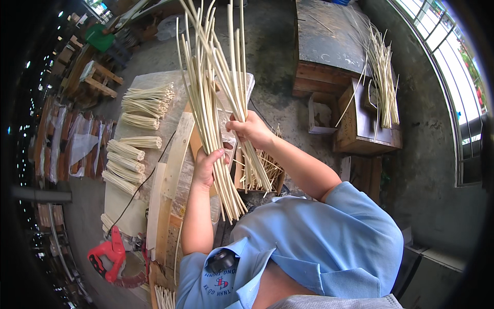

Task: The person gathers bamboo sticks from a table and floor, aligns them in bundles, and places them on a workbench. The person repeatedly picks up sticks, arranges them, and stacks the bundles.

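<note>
My left hand (205, 167) is closed round a thick bundle of long, pale rattan canes (206, 113) that stands nearly upright in the picture. Just right of it, my right hand (252, 131) grips a second, smaller bunch of canes (241, 98). The two bunches cross above the hands and spread apart below them. Both are lifted over the right edge of the work table. Under my right forearm sits a wooden box (280, 183) with many short cut pieces in it.
Several cut cane bundles (146, 100) lie on the table (139, 198). A red-handled power saw (110, 255) stands at its near left, by wooden boards (175, 154). More long canes (381, 77) rest on a cabinet at right. A person in green (100, 38) is far left.
</note>
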The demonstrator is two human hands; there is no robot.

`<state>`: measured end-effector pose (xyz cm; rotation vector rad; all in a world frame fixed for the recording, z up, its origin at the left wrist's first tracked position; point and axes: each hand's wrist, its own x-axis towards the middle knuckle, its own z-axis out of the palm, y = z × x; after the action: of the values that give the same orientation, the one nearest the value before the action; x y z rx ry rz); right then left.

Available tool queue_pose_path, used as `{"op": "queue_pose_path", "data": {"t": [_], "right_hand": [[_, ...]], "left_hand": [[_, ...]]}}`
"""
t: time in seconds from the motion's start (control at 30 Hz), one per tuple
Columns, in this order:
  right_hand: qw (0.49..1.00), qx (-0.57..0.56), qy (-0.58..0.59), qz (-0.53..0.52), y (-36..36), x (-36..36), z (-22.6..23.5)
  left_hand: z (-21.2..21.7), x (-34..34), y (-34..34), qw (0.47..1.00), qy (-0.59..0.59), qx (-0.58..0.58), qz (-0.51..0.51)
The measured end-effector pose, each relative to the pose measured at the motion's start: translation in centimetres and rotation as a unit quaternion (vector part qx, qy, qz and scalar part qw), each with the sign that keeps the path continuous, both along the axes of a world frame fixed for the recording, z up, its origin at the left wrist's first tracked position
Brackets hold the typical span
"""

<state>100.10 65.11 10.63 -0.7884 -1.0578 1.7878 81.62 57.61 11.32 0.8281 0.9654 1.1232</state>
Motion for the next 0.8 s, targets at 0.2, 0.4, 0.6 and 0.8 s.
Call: {"op": "queue_pose_path", "data": {"t": [0.2,0.4,0.6,0.8], "right_hand": [[0.994,-0.079,0.075,0.030,0.1,0.8,0.9],[0.999,-0.032,0.015,0.034,2.8,0.9,2.3],[0.989,-0.088,0.073,0.093,0.8,3.6,0.4],[0.979,-0.130,0.122,0.103,-0.1,4.6,-2.1]], "left_hand": [[-0.9,-1.2,0.1,0.998,-0.030,-0.049,-0.006],[-1.2,-0.1,-0.3,0.999,-0.015,-0.034,-0.027],[-0.9,-1.1,0.4,0.998,0.039,-0.003,0.040],[-1.2,-3.8,2.3,0.989,-0.106,0.002,0.103]]}}
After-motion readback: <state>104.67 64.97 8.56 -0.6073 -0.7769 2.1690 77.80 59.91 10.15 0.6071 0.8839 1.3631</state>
